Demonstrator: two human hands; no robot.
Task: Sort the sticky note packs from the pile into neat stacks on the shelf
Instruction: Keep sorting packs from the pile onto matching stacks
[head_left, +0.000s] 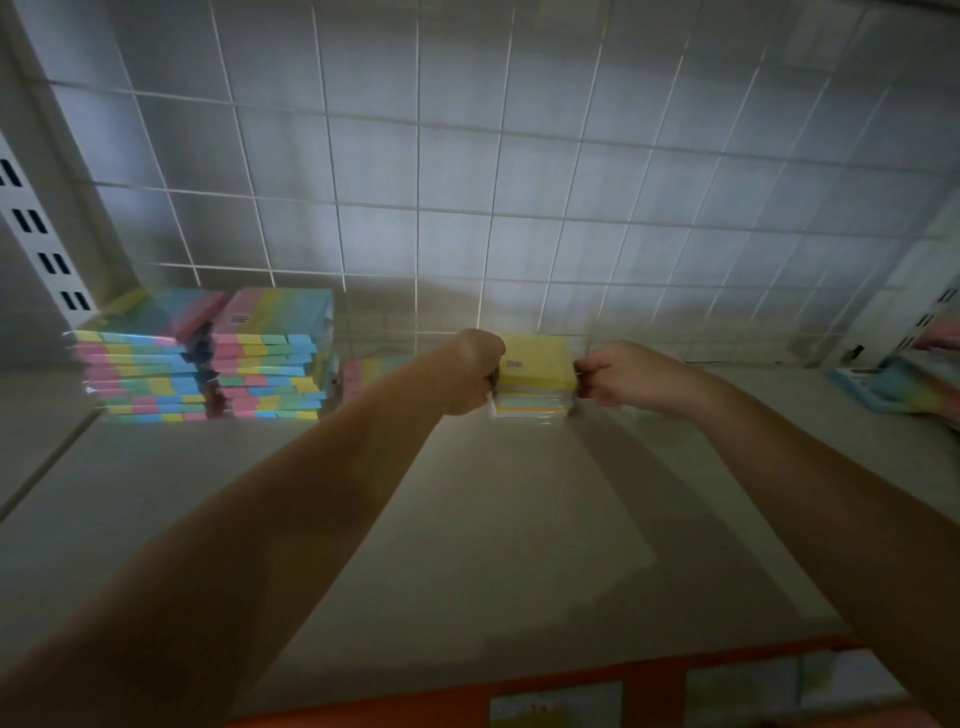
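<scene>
Left hand (470, 371) and right hand (621, 379) each pinch one side of a yellow-topped stack of packs (535, 376) at the shelf (519, 519) rear edge. Two tall stacks (202, 364) occupy the rear left corner; apparently one low pack (361, 371) between.

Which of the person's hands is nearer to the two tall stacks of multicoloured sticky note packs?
Left. The left hand is just right of the two tall stacks; the right hand is farther right, beyond the yellow-topped pack between both hands.
</scene>
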